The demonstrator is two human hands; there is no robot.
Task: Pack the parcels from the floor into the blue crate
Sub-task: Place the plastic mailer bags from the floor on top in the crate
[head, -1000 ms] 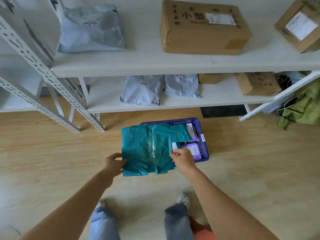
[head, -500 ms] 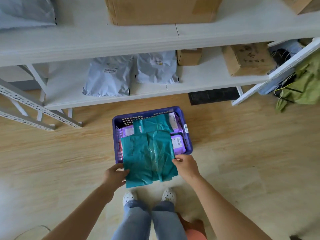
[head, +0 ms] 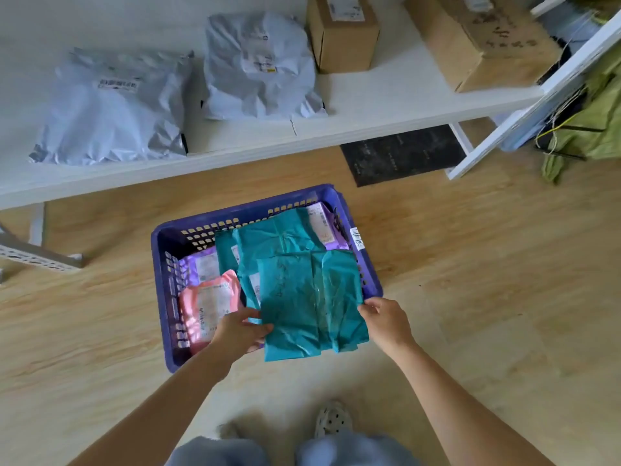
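the teal parcel (head: 311, 304), a soft, crinkly, probably light mailer, hangs over the blue crate (head: 161, 264); left hand (head: 240, 332) and right hand (head: 386, 321) pinch its side edges, sensible holds.

Blue crate (head: 160, 264): perforated plastic walls, upright on wooden floor (head: 470, 280), white label on right rim. Inside: pink parcel (head: 208, 304) at near left, flat, label up; purple parcel (head: 201, 264) just behind it; second purple parcel (head: 324, 227) in far right corner; teal parcel (head: 268, 240) across centre. Topmost: crinkled teal mailer (head: 309, 304), roughly flat, near edge overhanging crate's near rim, pinched at left edge by left hand (head: 238, 334) and at right edge by right hand (head: 386, 322).
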